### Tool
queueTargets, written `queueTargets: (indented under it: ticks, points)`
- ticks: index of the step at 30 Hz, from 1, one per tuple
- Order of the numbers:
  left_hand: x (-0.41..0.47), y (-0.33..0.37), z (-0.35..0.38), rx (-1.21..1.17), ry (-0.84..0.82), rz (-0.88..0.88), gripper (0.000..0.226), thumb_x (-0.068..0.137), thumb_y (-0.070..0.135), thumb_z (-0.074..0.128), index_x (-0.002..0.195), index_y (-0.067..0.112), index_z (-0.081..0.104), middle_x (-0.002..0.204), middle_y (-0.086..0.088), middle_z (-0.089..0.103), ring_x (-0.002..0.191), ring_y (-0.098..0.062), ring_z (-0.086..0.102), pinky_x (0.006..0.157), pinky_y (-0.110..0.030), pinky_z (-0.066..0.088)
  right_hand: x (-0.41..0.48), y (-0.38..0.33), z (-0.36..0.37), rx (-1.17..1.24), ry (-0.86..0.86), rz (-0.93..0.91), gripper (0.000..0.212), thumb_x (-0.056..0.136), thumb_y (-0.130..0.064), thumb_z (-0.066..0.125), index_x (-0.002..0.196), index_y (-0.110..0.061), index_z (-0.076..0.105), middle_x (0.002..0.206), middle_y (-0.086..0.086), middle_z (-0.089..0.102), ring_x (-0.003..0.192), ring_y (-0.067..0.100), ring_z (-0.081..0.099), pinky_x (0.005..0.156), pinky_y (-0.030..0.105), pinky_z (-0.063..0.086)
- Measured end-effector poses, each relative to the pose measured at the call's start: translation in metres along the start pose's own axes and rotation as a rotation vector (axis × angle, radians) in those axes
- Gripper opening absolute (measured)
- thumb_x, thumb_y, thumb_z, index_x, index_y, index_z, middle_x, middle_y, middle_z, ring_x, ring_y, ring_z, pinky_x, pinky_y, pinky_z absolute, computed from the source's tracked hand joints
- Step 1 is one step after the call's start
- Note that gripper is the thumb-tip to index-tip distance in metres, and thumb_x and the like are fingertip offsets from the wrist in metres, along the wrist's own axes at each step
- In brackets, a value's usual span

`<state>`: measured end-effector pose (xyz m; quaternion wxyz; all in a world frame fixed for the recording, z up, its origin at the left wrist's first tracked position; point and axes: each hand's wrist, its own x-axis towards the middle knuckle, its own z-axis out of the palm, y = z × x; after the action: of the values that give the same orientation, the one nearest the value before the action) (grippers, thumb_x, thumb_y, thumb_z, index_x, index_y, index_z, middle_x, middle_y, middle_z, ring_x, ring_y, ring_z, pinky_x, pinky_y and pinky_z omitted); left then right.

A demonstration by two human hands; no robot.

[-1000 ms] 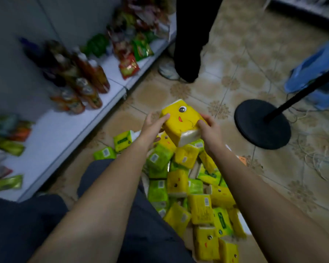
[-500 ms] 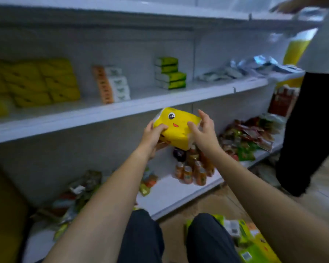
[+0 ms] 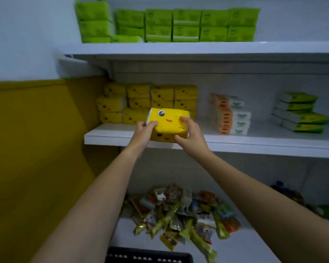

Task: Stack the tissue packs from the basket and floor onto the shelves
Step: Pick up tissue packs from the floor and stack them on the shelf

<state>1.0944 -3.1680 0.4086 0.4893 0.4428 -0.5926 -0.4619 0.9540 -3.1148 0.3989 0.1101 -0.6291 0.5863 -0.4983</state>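
Held pack: soft rectangular yellow tissue pack in plastic wrap (image 3: 168,123), raised between both hands at the front lip of the middle shelf, big winking cartoon face turned up, smaller face on the near side. Resting on the board or just clear of it: cannot tell.
Left hand (image 3: 143,130): at 9 o'clock of the held pack, curled over its top left edge and clamping that end.
Right hand (image 3: 191,133): at 3 to 4 o'clock of the held pack, bent over the top right edge, thumb low on the near side, gripping.
Middle shelf: flat white shelf board (image 3: 254,147), running from 9 to 3 o'clock across the view.
Yellow stack: matching yellow face-printed tissue packs (image 3: 141,99), piled in layers against the back panel, directly at 12 o'clock of the held pack and just behind it.
Orange stack: orange-and-white tissue packs (image 3: 229,115), at 3 o'clock of the held pack, near but apart.
Green stack: white packs with green ends (image 3: 300,112), farther out at 3 o'clock.
Top shelf: lime-green tissue packs (image 3: 186,25), in two layers at 12 o'clock.
Bottom shelf: loose heap of foil snack sachets (image 3: 179,213), at 6 o'clock.
Basket: black slotted plastic basket rim (image 3: 148,256), at 6 o'clock on the lower edge.
Side wall: mustard-yellow panel (image 3: 36,149), at 9 o'clock.
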Motion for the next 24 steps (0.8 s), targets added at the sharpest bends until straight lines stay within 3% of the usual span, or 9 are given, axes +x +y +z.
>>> queueTargets:
  ticks: [3, 5, 7, 10, 12, 13, 17, 20, 24]
  points:
    - [0.041, -0.001, -0.035, 0.072, 0.076, 0.029, 0.038, 0.095, 0.04, 0.046, 0.122, 0.015, 0.04, 0.105, 0.0, 0.044, 0.096, -0.016, 0.042, 0.074, -0.029, 0.034, 0.048, -0.008, 0.037, 0.033, -0.032, -0.027, 0.063, 0.084, -0.012, 0.062, 0.14, -0.015, 0.033, 0.142, 0.01, 0.034, 0.13, 0.021, 0.035, 0.096, 0.021, 0.031]
    - [0.07, 0.002, -0.053, 0.092, 0.134, 0.051, 0.029, 0.095, 0.04, 0.046, 0.112, 0.016, 0.041, 0.09, 0.004, 0.043, 0.087, -0.015, 0.04, 0.063, -0.026, 0.034, 0.08, -0.013, 0.059, 0.053, -0.037, -0.042, 0.062, 0.084, -0.014, 0.062, 0.139, -0.016, 0.034, 0.14, 0.01, 0.033, 0.126, 0.02, 0.038, 0.087, 0.013, 0.028]
    - [0.1, 0.004, -0.07, 0.096, 0.2, 0.068, 0.027, 0.095, 0.04, 0.045, 0.109, 0.018, 0.04, 0.085, 0.005, 0.041, 0.088, -0.018, 0.041, 0.063, -0.026, 0.034, 0.111, -0.017, 0.079, 0.079, -0.049, -0.05, 0.059, 0.084, -0.017, 0.062, 0.138, -0.018, 0.035, 0.136, 0.009, 0.03, 0.119, 0.02, 0.041, 0.08, 0.008, 0.029]
    - [0.146, 0.005, -0.091, 0.116, 0.309, 0.09, 0.036, 0.095, 0.044, 0.042, 0.119, 0.016, 0.041, 0.109, -0.004, 0.051, 0.107, -0.033, 0.051, 0.08, -0.035, 0.041, 0.155, -0.022, 0.11, 0.1, -0.069, -0.077, 0.055, 0.085, -0.022, 0.061, 0.135, -0.022, 0.038, 0.133, 0.007, 0.03, 0.105, 0.016, 0.046, 0.059, -0.002, 0.033]
    - [0.172, 0.006, -0.103, 0.101, 0.39, 0.086, 0.045, 0.096, 0.043, 0.041, 0.13, 0.014, 0.037, 0.127, -0.012, 0.05, 0.118, -0.035, 0.049, 0.095, -0.042, 0.042, 0.184, -0.027, 0.132, 0.1, -0.068, -0.11, 0.053, 0.085, -0.024, 0.061, 0.133, -0.024, 0.039, 0.128, 0.004, 0.033, 0.098, 0.014, 0.05, 0.05, 0.003, 0.034]
    - [0.185, 0.006, -0.109, 0.074, 0.422, 0.09, 0.045, 0.096, 0.042, 0.041, 0.13, 0.013, 0.037, 0.128, -0.014, 0.05, 0.118, -0.035, 0.05, 0.098, -0.043, 0.042, 0.198, -0.03, 0.142, 0.103, -0.062, -0.125, 0.052, 0.085, -0.024, 0.061, 0.132, -0.025, 0.039, 0.129, 0.005, 0.036, 0.103, 0.016, 0.05, 0.052, 0.008, 0.034]
    - [0.227, 0.004, -0.126, 0.04, 0.515, 0.1, 0.048, 0.097, 0.039, 0.042, 0.131, 0.007, 0.033, 0.13, -0.016, 0.047, 0.117, -0.035, 0.051, 0.099, -0.045, 0.044, 0.244, -0.037, 0.182, 0.105, -0.061, -0.149, 0.052, 0.084, -0.02, 0.06, 0.133, -0.019, 0.041, 0.124, 0.011, 0.04, 0.115, 0.027, 0.045, 0.087, 0.024, 0.037]
    - [0.249, -0.003, -0.138, 0.094, 0.58, 0.096, 0.051, 0.097, 0.036, 0.043, 0.137, 0.007, 0.032, 0.139, -0.015, 0.037, 0.124, -0.033, 0.043, 0.105, -0.043, 0.038, 0.267, -0.035, 0.205, 0.156, -0.1, -0.183, 0.055, 0.087, -0.014, 0.055, 0.138, -0.015, 0.036, 0.111, 0.006, 0.039, 0.117, 0.027, 0.042, 0.087, 0.025, 0.035]
    - [0.264, -0.018, -0.142, 0.283, 0.611, 0.13, 0.056, 0.1, 0.021, 0.036, 0.147, 0.005, 0.011, 0.151, -0.019, 0.013, 0.137, -0.032, 0.025, 0.11, -0.032, 0.024, 0.277, -0.028, 0.224, 0.246, -0.222, -0.16, 0.059, 0.091, -0.011, 0.051, 0.144, -0.015, 0.027, 0.136, 0.011, 0.045, 0.124, 0.024, 0.045, 0.1, 0.03, 0.038]
